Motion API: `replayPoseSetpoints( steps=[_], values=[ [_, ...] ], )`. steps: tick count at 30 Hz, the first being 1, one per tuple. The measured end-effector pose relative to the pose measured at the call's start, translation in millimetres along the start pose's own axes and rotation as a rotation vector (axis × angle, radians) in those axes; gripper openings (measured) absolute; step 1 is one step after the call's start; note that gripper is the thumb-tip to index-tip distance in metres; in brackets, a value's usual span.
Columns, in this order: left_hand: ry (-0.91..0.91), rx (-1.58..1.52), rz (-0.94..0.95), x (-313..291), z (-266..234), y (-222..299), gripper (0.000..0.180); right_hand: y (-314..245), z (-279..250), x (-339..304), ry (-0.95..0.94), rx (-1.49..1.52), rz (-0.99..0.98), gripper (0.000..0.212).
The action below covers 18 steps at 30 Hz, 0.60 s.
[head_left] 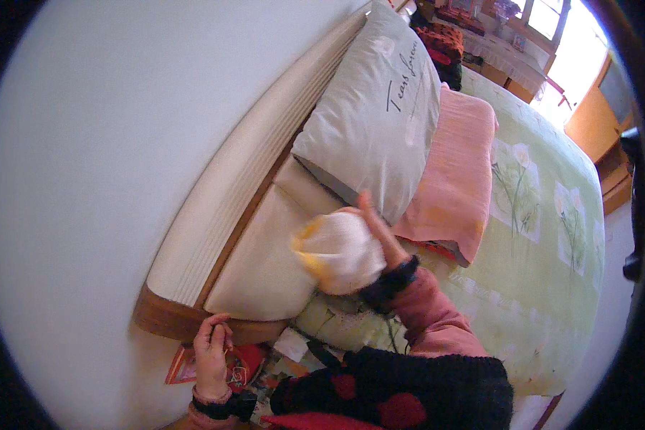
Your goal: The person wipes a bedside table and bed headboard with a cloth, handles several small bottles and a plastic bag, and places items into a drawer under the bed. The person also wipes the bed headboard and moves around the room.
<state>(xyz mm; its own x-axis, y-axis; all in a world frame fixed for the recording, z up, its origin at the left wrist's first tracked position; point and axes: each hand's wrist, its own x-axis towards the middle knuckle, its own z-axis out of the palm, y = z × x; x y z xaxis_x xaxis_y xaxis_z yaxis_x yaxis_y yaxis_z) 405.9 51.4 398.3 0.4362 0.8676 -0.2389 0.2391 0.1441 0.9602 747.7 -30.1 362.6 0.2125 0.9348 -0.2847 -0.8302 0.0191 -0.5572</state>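
My right hand [385, 240] holds a bunched white cloth [344, 251] with a yellow edge. The cloth is over the lower part of the cream padded headboard [261, 265] and is a little smeared by motion. Whether it touches the padding I cannot tell. Down at the headboard's wooden corner [172, 315], my left hand [211, 351] rests its loosely bent fingers by the brown edge, with nothing seen in them. A grey pillow [380, 107] with dark script leans on the headboard just beyond my right hand.
A folded pink blanket [455, 165] lies beside the pillow on the green floral bed sheet [545, 215]. Red packages [244, 365] and papers sit below the headboard's near end. White wall [100, 143] runs along the left. A window [545, 18] and wooden furniture [598, 107] stand far off.
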Motion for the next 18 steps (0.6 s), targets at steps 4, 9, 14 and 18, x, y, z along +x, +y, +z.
replayPoseSetpoints(
  steps=[4, 9, 14, 18],
  values=[
    [-0.098, 0.006, 0.01, 15, 20, -1, 0.019, -23, -103, -30, 0.012, 0.103, -0.416, 0.053],
    [-0.209, 0.02, 0.002, 44, 53, 7, 0.019, 8, -183, -15, 0.35, 0.124, -0.336, 0.046],
    [-0.295, 0.032, -0.056, 56, 86, 12, 0.02, 34, -207, 25, 0.274, 0.385, -0.21, 0.038],
    [-0.329, 0.068, -0.071, 56, 95, 1, 0.02, 16, -221, 51, 0.282, 0.44, -0.322, 0.033]
  ],
)
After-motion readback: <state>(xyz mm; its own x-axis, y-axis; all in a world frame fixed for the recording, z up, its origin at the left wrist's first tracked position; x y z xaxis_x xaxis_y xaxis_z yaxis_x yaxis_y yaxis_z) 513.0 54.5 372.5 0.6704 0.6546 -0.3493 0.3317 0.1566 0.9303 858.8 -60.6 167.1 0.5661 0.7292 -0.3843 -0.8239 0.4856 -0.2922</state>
